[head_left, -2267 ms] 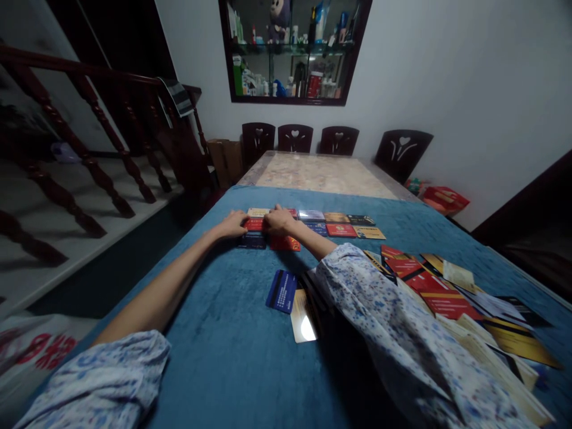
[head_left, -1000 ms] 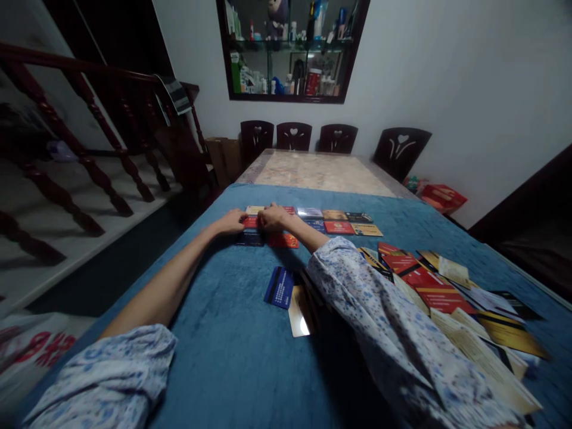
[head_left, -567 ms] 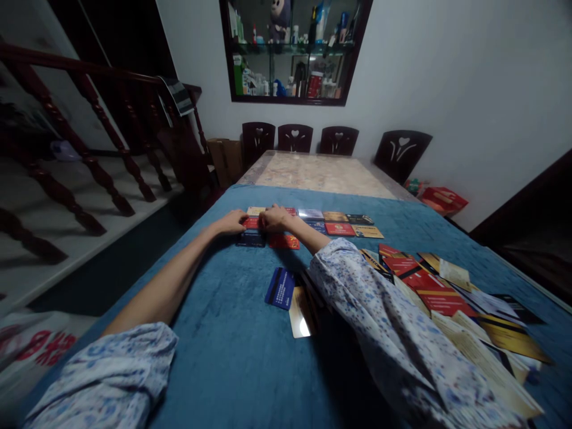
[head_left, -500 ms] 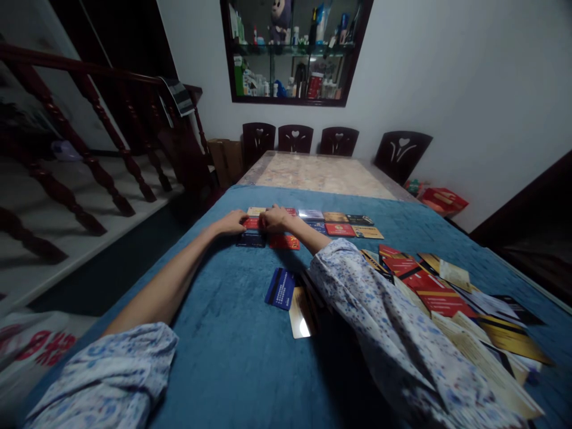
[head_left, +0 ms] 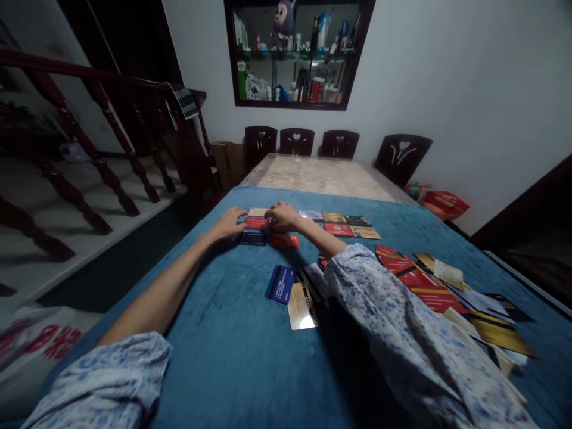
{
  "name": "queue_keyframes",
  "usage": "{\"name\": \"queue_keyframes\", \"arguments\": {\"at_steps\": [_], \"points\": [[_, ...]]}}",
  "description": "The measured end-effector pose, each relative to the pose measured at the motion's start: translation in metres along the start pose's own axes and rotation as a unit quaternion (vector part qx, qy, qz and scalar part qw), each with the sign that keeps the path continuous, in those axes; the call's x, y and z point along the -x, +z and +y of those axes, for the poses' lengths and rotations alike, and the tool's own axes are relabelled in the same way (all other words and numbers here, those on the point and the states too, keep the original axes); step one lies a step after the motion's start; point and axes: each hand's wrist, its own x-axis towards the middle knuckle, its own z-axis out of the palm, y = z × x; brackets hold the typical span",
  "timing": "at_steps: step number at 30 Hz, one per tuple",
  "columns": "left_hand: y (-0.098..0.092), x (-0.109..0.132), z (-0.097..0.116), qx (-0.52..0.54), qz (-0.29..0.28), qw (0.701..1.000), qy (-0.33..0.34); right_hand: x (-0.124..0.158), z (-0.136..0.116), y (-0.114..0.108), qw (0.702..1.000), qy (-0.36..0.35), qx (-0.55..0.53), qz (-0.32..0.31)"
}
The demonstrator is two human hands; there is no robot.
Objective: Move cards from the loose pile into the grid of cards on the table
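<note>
Several plastic cards lie in neat rows on the blue tablecloth. My left hand (head_left: 229, 224) rests at the left end of the rows, its fingers parted and the tips beside a red card (head_left: 257, 223). At that card's other end is my right hand (head_left: 283, 217), fingers apart and bent over the cards beneath, part of which it hides. A cream card (head_left: 258, 211) lies just behind the red one. In front of it are a dark blue card (head_left: 252, 239) and an orange-red card (head_left: 285, 241). Whether the fingertips press on the cards is hard to see.
Nearer me lie a blue card (head_left: 280, 284) and a gold card (head_left: 301, 307), partly overlapping. A loose heap of cards and papers (head_left: 440, 292) spreads to the right of my right sleeve. Chairs (head_left: 297, 142) stand beyond the table's bare far end (head_left: 319, 173).
My left fingers have drawn slightly back from the red card, and my right hand has shifted a little right, so more of that card shows. The view has also tilted slightly.
</note>
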Motion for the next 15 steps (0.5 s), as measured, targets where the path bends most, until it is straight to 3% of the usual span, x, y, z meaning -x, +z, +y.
{"name": "queue_keyframes", "arguments": {"at_steps": [8, 15], "points": [[0.006, 0.031, 0.026, -0.046, 0.015, 0.999, -0.004, 0.040, 0.001, -0.008, 1.000, 0.002, -0.009, 0.026], [0.004, 0.059, 0.068, -0.059, -0.011, 0.998, 0.001, 0.069, -0.002, -0.001, 0.998, -0.019, -0.036, 0.050]]}}
